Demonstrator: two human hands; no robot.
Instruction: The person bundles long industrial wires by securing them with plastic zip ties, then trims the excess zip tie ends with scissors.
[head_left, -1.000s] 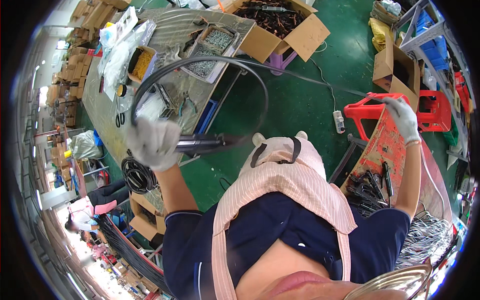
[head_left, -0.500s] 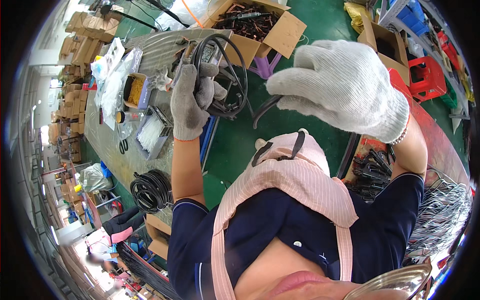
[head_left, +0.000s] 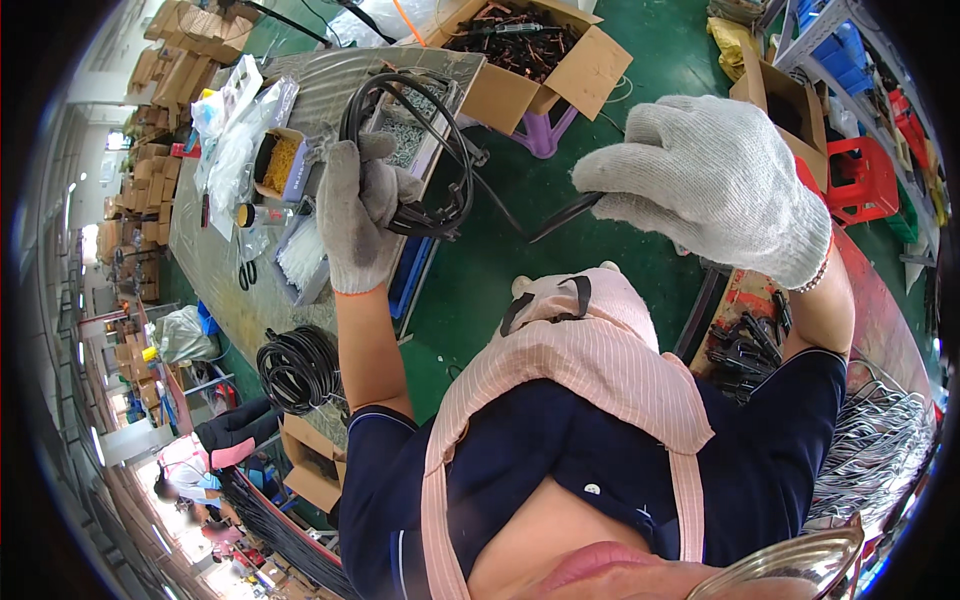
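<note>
Black cable sits mostly gathered in loops in your left hand, fingers closed round the bundle. One stretch, seemingly yet unlooped, reaches your right hand, pinched between thumb and fingers. Beside your left forearm, another coil lies wound.

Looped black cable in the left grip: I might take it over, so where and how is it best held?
Probably around the right side of the looped cable, coming from the right: its turns curve close together and uncovered there, while the left grip covers the lower left.
</note>
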